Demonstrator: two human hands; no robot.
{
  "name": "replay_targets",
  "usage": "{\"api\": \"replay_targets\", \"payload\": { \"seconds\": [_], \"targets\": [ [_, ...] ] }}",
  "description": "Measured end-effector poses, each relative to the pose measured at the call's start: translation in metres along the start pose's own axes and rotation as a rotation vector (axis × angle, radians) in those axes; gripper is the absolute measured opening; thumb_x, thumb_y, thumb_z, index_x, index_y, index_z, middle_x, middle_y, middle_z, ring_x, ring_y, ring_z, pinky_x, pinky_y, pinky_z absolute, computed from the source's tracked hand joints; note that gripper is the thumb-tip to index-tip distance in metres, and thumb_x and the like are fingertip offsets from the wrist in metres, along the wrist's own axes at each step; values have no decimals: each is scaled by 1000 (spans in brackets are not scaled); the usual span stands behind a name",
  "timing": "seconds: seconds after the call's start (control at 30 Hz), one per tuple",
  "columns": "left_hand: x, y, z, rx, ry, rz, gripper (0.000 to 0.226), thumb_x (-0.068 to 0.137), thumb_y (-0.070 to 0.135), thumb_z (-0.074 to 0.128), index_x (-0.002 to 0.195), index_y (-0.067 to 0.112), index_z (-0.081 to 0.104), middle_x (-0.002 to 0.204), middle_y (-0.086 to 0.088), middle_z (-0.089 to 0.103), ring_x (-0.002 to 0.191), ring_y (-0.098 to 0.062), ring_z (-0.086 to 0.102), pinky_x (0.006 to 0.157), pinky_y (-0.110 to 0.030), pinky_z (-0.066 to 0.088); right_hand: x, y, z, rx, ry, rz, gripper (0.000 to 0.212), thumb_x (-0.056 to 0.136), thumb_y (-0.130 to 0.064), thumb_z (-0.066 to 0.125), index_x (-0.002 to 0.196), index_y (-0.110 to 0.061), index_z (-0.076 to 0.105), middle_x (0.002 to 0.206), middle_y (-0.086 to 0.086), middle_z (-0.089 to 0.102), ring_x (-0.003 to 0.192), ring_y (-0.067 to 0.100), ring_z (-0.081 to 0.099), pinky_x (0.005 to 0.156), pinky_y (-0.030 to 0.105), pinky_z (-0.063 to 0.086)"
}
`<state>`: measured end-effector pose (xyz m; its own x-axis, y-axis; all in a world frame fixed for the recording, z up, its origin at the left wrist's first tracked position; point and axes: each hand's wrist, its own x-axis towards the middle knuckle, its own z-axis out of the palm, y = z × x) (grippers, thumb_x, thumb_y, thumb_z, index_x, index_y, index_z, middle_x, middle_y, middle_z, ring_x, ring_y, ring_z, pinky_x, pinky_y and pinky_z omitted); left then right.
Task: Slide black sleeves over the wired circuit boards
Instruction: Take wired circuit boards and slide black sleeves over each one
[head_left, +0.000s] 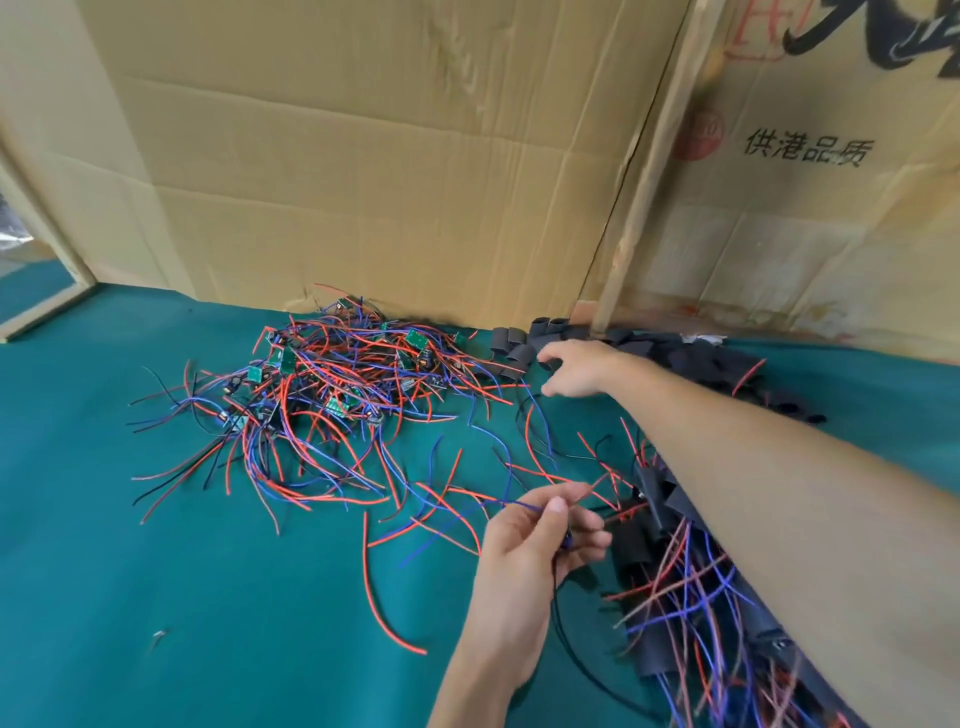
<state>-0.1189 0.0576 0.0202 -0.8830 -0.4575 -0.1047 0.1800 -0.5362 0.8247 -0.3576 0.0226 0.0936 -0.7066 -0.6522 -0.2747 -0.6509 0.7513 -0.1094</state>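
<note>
Nearest the lens: left hand (540, 540), thumb and fingers pinched on thin blue and black wires (519, 506) that trail out leftward and hang down below the palm; board at their end hidden inside the hand, so cannot tell if one is there. Just right of that hand, under the outstretched right forearm: heap of finished boards already in black sleeves (660, 504), red and blue leads fanning toward the bottom edge. Farther back, right hand (576, 369) stretched forward, fingers spread and loosely curled, grasping nothing, fingertips at the edge of a pile of loose empty black sleeves (519, 348) lying against the cardboard wall (363, 156). Left of that pile, well apart from the left hand: tangled mound of unsleeved green circuit boards (322, 374) with red, blue and black wires, spread on green cloth table (156, 571).
</note>
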Motion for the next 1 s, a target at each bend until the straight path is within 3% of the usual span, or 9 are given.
{"api": "replay_targets", "payload": {
  "seconds": [0.1, 0.27, 0.33, 0.43, 0.5, 0.57, 0.73, 0.9, 1.0],
  "targets": [
    [-1, 4, 1, -18, -3, -27, 36, 101, -2, 31, 111, -6, 65, 73, -8, 61, 72, -24, 66, 71, -31, 56, 16, -1, 17, -17, 83, 49, 52, 95, -43, 62, 145, -40, 48, 156, 4, 46, 143, 33, 41, 118, 43, 31],
    [-7, 13, 2, -85, -72, -45, 53, 71, 26, 53, 111, -6, 69, 78, -10, 51, 75, -28, 65, 72, -34, 56, 10, 3, 24, 96, 239, 43, 36, 92, -23, 69, 126, -31, 65, 138, 9, 59, 130, 32, 52, 109, 39, 42],
    [-6, 13, 3, -75, -67, -57, 43, 78, 28, 60, 104, -3, 71, 76, -8, 50, 72, -28, 66, 69, -32, 56, 7, 3, 26, 211, 326, 71, 24, 90, -13, 69, 110, -24, 75, 126, 10, 68, 124, 31, 58, 104, 37, 48],
    [-4, 9, 1, 17, -47, -25, 38, 107, 20, 37, 98, -5, 64, 73, 1, 61, 71, -24, 68, 67, -29, 56, -4, 1, 23, 367, 414, 142, 18, 87, -5, 68, 92, -14, 82, 109, 16, 74, 110, 32, 66, 94, 36, 56],
    [-4, 7, 0, 67, -64, 12, 33, 109, 17, 35, 97, -3, 58, 75, 7, 67, 71, -21, 69, 67, -26, 56, -16, -1, 14, 418, 435, 171, 12, 84, -7, 74, 90, -13, 82, 111, 15, 73, 103, 30, 65, 90, 33, 56],
    [-6, 8, -2, 70, -72, 34, 26, 109, 16, 38, 95, 1, 54, 70, 9, 60, 73, -21, 71, 66, -25, 57, -35, -6, -1, 440, 472, 172, 9, 76, -15, 82, 86, -15, 82, 105, 14, 74, 97, 29, 66, 86, 33, 57],
    [-4, 9, -4, 31, -35, 56, 25, 108, 20, 43, 87, 12, 54, 69, -2, 54, 88, -28, 75, 75, -29, 58, -122, -8, -19, 632, 671, 47, 17, 60, -28, 88, 62, -19, 74, 58, 0, 71, 65, 21, 71, 65, 32, 56],
    [-4, 8, -6, 23, -49, 78, 22, 107, 19, 42, 89, 13, 53, 72, -6, 66, 100, -26, 72, 85, -30, 55, -208, -5, 25, 874, 923, 25, 24, 51, -33, 69, 75, -27, 67, 60, -4, 67, 60, 24, 68, 62, 39, 55],
    [-4, 7, -5, 41, -72, 69, 18, 106, 18, 45, 94, 12, 57, 78, -4, 70, 90, -18, 71, 86, -33, 54, -224, -17, 59, 861, 914, -10, 19, 55, -26, 71, 72, -25, 61, 65, -7, 60, 57, 12, 57, 57, 25, 45]
  ]
}}
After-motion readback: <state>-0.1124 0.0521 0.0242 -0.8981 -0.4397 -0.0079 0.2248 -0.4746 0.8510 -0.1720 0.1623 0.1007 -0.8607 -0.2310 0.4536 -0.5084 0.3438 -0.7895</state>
